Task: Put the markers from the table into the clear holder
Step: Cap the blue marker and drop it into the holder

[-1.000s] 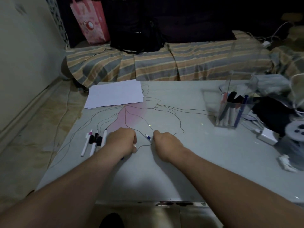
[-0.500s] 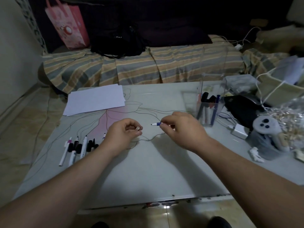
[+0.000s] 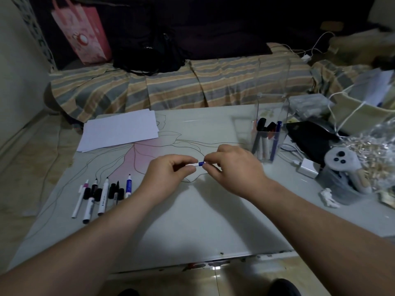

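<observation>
Over the middle of the table, my left hand (image 3: 171,174) and my right hand (image 3: 233,167) meet at a small blue and white marker (image 3: 199,164). The right hand pinches the marker's blue end; the left hand's fingers curl round its white cap end. A clear holder (image 3: 269,133) stands at the right of the table with several markers inside. Several more markers (image 3: 102,195) lie in a row at the table's left, one with a blue barrel (image 3: 128,185).
A stack of white paper (image 3: 120,130) lies at the back left. A white charger (image 3: 306,167), a grey controller (image 3: 342,165), a black case (image 3: 310,137) and a crinkly bag (image 3: 376,150) crowd the right side. A striped bed (image 3: 171,86) runs behind the table (image 3: 203,221).
My hands lifted from the table and came together, so the cap end and the blue marker end now meet. The view shifted left, and the holder sits nearer the right hand.
</observation>
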Demonstrator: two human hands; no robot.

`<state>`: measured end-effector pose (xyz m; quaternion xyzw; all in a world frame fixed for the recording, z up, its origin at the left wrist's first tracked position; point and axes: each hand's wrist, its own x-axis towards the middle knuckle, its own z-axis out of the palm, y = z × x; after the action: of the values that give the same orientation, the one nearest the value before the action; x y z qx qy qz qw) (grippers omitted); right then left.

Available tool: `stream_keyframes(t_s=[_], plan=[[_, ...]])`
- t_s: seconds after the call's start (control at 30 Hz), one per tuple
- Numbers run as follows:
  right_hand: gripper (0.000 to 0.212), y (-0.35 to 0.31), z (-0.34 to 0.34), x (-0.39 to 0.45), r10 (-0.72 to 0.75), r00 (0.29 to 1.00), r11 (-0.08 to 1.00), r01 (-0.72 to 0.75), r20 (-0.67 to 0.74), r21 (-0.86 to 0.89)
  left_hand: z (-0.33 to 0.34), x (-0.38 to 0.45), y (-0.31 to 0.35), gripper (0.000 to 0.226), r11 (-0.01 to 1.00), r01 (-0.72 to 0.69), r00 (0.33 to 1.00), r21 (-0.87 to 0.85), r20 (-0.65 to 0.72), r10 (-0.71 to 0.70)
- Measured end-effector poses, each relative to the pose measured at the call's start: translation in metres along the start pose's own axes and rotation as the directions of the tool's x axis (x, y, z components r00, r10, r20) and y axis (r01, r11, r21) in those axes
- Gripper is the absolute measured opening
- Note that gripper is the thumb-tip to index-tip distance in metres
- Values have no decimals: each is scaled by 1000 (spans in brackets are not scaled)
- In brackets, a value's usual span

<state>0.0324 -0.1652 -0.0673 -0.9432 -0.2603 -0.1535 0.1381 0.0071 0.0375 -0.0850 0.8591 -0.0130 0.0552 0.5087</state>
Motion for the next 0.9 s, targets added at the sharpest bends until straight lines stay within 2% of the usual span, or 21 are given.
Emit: stream_keyframes(t_s=[0.2,0.3,0.4,0.47,0.53,0.57,0.6,0.63,0.67,0.7,0.73,0.8,0.83,0.9], plan=[[20,-7,5,3,-30,999,997,28,-34,-69,8,0,8,15,978,-64,997,200,-38,73],[18,-8,6,4,11,999,999,-13,-37,-48,10,3,12,17,953,-122,988,278,-62,145],[12,0,6,-1,57,998,997,-58,29,43,17,4,14,15,891,-200,975,407,-6,221],[8,5,7,-1,44,988,999,-42,147,-16,26,3,16,21,864,-188,978,466,7,209],[11,12,0,2,21,950,1000,-21,311,-2,33,3,20,24,922,-113,992,369,-15,128],[13,18,-7,5,19,932,996,-50,363,77,36,3,23,22,963,-73,996,260,-25,82],[14,26,-16,9,31,934,982,-95,357,164,38,4,26,17,988,-41,998,147,-32,46],[11,37,-26,13,74,955,967,-139,289,213,41,4,30,13,998,-27,999,61,-33,29],[4,50,-37,17,139,975,955,-178,171,236,43,6,33,9,1000,-25,999,8,-28,25],[6,65,-48,21,227,974,942,-225,24,250,46,7,34,6,999,-29,999,-17,-16,28],[10,79,-58,22,322,940,917,-278,-117,287,50,7,35,4,999,-35,999,-16,3,35],[14,105,-72,21,501,810,840,-369,-305,399,58,5,33,5,995,-72,995,64,68,68],[13,114,-74,19,558,753,809,-403,-347,428,63,4,32,7,988,-101,990,114,113,88],[10,127,-69,16,620,696,770,-452,-362,450,71,2,31,10,970,-153,974,187,195,116]])
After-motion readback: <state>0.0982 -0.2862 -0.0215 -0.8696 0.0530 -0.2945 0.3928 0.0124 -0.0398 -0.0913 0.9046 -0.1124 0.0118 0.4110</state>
